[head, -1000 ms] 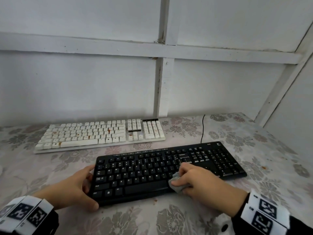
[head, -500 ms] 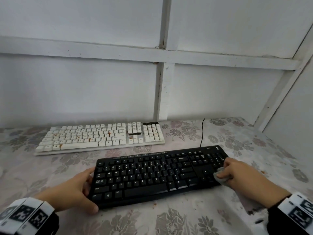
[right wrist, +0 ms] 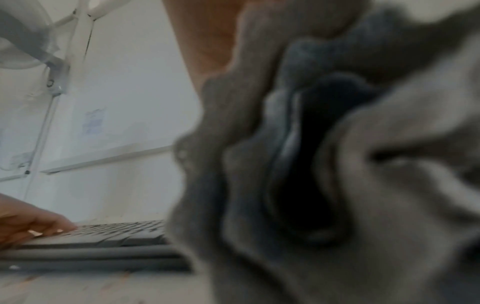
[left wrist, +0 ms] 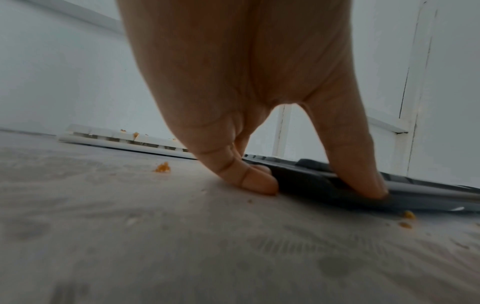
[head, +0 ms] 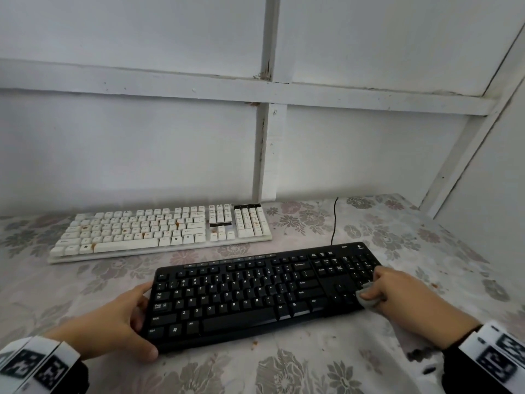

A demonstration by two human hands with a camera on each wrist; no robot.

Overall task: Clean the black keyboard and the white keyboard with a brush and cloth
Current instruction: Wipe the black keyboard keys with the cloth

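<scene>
So we've got two keyboards on the table. The black keyboard sits nearest us, roughly dead centre, and the white keyboard lies behind it toward 11 o'clock, close to the wall. They're apart, not touching. Our left hand is on the near keyboard's 9 o'clock end, and our right hand with the cloth is at its 3 o'clock end. A cable runs from that keyboard's back edge toward 12, up to the wall. Crumbs lie on the table by the left hand.

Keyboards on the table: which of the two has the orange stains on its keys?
The white keyboard, lying farther back by the wall. Orange-brown spots dot several of its keys; the black keyboard, held between both hands, shows none.
</scene>
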